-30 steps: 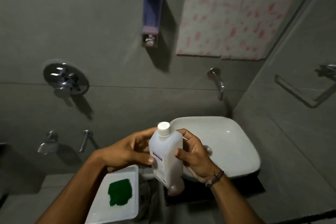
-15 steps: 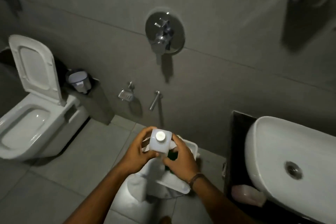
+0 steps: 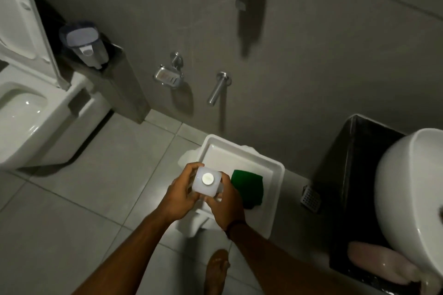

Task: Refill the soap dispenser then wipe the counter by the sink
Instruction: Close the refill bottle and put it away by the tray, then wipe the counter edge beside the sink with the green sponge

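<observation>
Over tray (image 3: pixel 275 167) — bottle (image 3: pixel 206 183) (cap up) clamped between left hand (image 3: pixel 182 196) and right hand (image 3: pixel 226 206).

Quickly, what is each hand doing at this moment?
Left hand: closed on the white bottle, cap still on.
Right hand: closed on the same bottle, from the other side.

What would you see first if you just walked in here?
Two hands, left and right, hold a white bottle with its cap on, low in the middle. Right of it, a green cloth lies in a white tray. A toilet with its lid up stands far left.
</observation>
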Tool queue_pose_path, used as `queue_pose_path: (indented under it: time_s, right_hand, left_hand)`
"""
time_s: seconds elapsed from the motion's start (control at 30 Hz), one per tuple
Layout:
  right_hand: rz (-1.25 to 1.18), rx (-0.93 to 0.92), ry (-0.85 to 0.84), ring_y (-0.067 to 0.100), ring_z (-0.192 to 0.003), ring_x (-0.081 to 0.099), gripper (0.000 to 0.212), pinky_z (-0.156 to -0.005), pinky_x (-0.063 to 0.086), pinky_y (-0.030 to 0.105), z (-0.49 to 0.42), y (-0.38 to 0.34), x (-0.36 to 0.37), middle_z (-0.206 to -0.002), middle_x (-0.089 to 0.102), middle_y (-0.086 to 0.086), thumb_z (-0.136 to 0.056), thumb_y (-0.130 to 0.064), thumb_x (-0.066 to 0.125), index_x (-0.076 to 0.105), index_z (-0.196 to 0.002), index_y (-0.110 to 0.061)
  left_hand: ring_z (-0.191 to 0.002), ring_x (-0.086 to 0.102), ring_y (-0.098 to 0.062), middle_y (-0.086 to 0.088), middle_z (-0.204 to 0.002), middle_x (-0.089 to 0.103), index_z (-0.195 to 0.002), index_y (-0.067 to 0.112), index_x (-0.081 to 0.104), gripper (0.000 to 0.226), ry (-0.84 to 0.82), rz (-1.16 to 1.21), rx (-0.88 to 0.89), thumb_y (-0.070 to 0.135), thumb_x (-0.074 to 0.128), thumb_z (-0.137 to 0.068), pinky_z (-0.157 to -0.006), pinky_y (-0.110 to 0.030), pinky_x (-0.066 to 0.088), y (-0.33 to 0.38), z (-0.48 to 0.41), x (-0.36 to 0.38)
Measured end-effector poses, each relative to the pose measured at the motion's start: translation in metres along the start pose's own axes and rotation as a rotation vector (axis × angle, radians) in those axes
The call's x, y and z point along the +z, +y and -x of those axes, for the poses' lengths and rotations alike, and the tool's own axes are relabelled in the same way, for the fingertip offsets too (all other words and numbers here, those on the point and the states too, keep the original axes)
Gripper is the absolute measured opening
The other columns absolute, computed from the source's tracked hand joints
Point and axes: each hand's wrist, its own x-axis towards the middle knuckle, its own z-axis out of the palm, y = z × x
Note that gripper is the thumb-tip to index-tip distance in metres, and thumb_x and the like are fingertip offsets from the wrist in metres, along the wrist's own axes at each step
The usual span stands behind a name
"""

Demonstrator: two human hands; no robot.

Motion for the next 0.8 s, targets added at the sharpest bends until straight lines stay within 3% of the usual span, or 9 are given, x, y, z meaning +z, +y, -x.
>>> queue_pose_path:
  time_s: [0.17, 0.27, 0.33, 0.43, 0.53, 0.6, 0.67, 0.73, 0.8]
  right_hand:
    - [-0.016, 0.036, 0.012, 0.004, -0.128, 0.055, 0.066, -0.11, 0.049, 0.03, -0.004, 0.008, 0.007, -0.137, 0.061, -0.012, -0.084, -0.014, 0.082, 0.047, -0.132, -0.043]
    - [-0.067, 0.153, -0.094, 0.017, -0.141, 0.049, 0.091, -0.112, 0.05, 0.043, -0.001, 0.013, 0.0, -0.155, 0.048, -0.001, -0.082, -0.006, 0.083, 0.035, -0.155, -0.03]
    - [0.044, 0.171, -0.104, 0.022, -0.147, 0.042, 0.097, -0.115, 0.046, 0.048, 0.002, 0.022, -0.012, -0.161, 0.04, 0.001, -0.084, -0.004, 0.08, 0.025, -0.16, -0.029]
    - [0.334, 0.061, 0.022, 0.025, -0.148, 0.04, 0.089, -0.117, 0.044, 0.046, 0.003, 0.038, -0.036, -0.158, 0.043, 0.005, -0.083, -0.009, 0.077, 0.031, -0.158, -0.021]
    - [0.607, -0.045, 0.056, 0.031, -0.148, 0.039, 0.086, -0.116, 0.043, 0.049, -0.007, 0.054, -0.056, -0.158, 0.044, 0.01, -0.078, -0.012, 0.071, 0.036, -0.157, -0.013]
    - [0.737, -0.085, -0.018, 0.034, -0.155, 0.025, 0.092, -0.121, 0.033, 0.054, -0.017, 0.065, -0.062, -0.165, 0.031, 0.012, -0.078, -0.02, 0.069, 0.027, -0.16, -0.013]
    - [0.846, -0.128, -0.096, 0.034, -0.158, 0.011, 0.098, -0.125, 0.021, 0.057, -0.028, 0.075, -0.062, -0.17, 0.018, 0.011, -0.081, -0.032, 0.07, 0.017, -0.162, -0.015]
    - [0.918, -0.175, -0.158, 0.035, -0.159, 0.004, 0.103, -0.126, 0.014, 0.058, -0.037, 0.085, -0.059, -0.171, 0.011, 0.01, -0.082, -0.041, 0.071, 0.012, -0.163, -0.015]
    - [0.967, -0.19, -0.206, 0.036, -0.159, 0.001, 0.103, -0.127, 0.01, 0.059, -0.043, 0.093, -0.054, -0.172, 0.008, 0.011, -0.085, -0.042, 0.069, 0.008, -0.163, -0.015]
  left_hand:
    - [-0.136, 0.061, -0.029, -0.009, -0.146, 0.062, -0.148, 0.012, 0.046, 0.062, -0.014, 0.002, -0.039, 0.003, 0.077, -0.095, -0.112, -0.061, 0.052, 0.002, -0.004, 0.002]
    - [-0.148, 0.043, -0.021, 0.0, -0.163, 0.041, -0.163, 0.016, 0.026, 0.09, 0.012, 0.032, -0.077, 0.006, 0.081, -0.092, -0.121, -0.052, 0.042, 0.01, 0.009, 0.009]
    - [-0.151, 0.033, -0.02, -0.001, -0.169, 0.026, -0.165, 0.015, 0.021, 0.102, 0.187, -0.013, -0.072, 0.007, 0.086, -0.087, -0.118, -0.047, 0.039, 0.014, 0.034, 0.02]
    - [-0.14, 0.052, -0.035, -0.008, -0.158, 0.041, -0.154, 0.027, 0.037, 0.08, 0.417, -0.151, 0.09, 0.0, 0.075, -0.09, -0.107, -0.062, 0.053, 0.009, 0.079, 0.053]
    - [-0.139, 0.057, -0.025, 0.001, -0.15, 0.057, -0.15, 0.042, 0.04, 0.077, 0.233, -0.323, 0.165, 0.013, 0.064, -0.083, -0.112, -0.054, 0.048, 0.003, 0.098, 0.089]
    - [-0.152, 0.047, -0.038, -0.007, -0.165, 0.042, -0.158, 0.027, 0.043, 0.073, 0.063, -0.533, 0.155, 0.024, 0.064, -0.088, -0.125, -0.056, 0.025, -0.004, 0.091, 0.11]
    - [-0.157, 0.032, -0.043, -0.011, -0.17, 0.027, -0.163, 0.016, 0.03, 0.092, 0.003, -0.677, 0.143, 0.03, 0.077, -0.085, -0.133, -0.055, 0.0, -0.014, 0.079, 0.125]
    - [-0.154, 0.034, -0.045, -0.018, -0.168, 0.034, -0.16, 0.011, 0.03, 0.107, -0.059, -0.767, 0.144, 0.031, 0.09, -0.074, -0.127, -0.051, -0.002, -0.025, 0.071, 0.131]
    - [-0.156, 0.031, -0.044, -0.019, -0.17, 0.031, -0.162, 0.01, 0.03, 0.107, -0.101, -0.828, 0.141, 0.032, 0.088, -0.075, -0.124, -0.05, -0.002, -0.031, 0.069, 0.13]
